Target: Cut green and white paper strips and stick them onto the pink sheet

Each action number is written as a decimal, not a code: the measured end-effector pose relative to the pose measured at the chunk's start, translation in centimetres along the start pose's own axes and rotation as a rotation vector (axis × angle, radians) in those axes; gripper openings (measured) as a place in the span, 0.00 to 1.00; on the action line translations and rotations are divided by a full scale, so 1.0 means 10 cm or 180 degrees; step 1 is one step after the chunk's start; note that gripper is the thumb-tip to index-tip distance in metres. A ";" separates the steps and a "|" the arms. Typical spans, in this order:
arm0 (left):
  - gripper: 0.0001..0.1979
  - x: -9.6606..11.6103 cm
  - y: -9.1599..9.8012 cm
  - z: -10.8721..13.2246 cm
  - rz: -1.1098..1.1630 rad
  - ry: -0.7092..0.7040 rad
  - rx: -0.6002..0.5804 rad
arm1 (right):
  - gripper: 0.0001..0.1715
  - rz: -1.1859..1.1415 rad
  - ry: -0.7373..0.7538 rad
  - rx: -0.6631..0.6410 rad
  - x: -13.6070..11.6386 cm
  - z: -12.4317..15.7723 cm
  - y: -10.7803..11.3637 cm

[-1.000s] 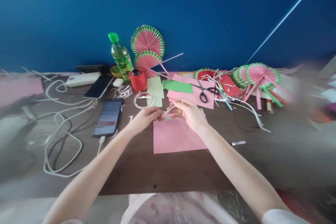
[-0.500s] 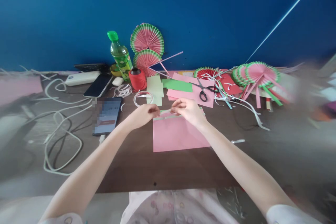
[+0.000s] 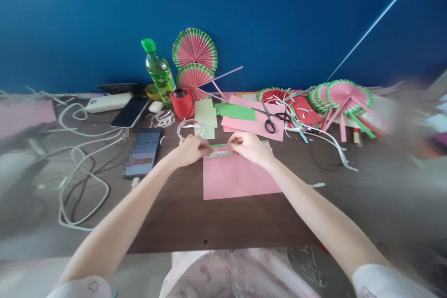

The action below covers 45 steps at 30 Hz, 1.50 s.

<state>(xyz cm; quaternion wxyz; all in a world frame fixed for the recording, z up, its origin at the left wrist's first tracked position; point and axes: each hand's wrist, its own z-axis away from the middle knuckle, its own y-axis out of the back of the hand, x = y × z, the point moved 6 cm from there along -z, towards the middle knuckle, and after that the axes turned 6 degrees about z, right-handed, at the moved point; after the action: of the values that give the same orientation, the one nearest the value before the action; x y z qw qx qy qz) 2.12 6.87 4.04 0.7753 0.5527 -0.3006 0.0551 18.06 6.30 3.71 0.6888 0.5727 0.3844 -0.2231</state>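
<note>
A pink sheet of paper (image 3: pixel 235 179) lies on the desk in front of me, with green and whitish bands along its far edge. My left hand (image 3: pixel 192 150) is at that edge's left end, thumb and fingers pinched together. Farther right, my right hand (image 3: pixel 247 147) pinches in the same way and covers part of the edge. A narrow pale strip (image 3: pixel 219 152) runs between the two sets of fingertips, close over the banded edge. Whether it is paper or tape, I cannot make out.
Behind the sheet lie black scissors (image 3: pixel 269 125), a green paper piece (image 3: pixel 235 111) and a tape roll (image 3: pixel 189 129). A red thread spool (image 3: pixel 182 104) and a green-capped bottle (image 3: pixel 159 74) stand back left. Pleated paper fans (image 3: pixel 349 98) sit right; a phone (image 3: pixel 143 153) and cables lie left.
Both hands have lowered the pale strip slightly toward the far edge of the pink sheet. The left fingers have shifted a little; the sheet stays in place.
</note>
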 end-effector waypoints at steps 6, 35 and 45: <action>0.15 -0.05 -0.04 -0.01 0.0001 0.0026 0.0066 | 0.08 0.0056 0.0071 0.0048 0.14 -0.04 -0.04; 0.16 -0.11 -0.18 -0.05 -0.0083 0.0024 0.0044 | 0.07 0.0434 -0.0001 -0.0025 0.11 0.01 -0.06; 0.15 -0.09 -0.17 -0.03 -0.0127 0.0051 0.0081 | 0.06 0.0502 -0.0016 -0.0005 0.12 0.00 -0.07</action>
<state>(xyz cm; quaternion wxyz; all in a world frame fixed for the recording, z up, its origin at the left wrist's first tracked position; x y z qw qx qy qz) 2.21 6.69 2.08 0.7715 0.5680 -0.2826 0.0479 18.32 6.26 2.36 0.7057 0.6001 0.3365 -0.1692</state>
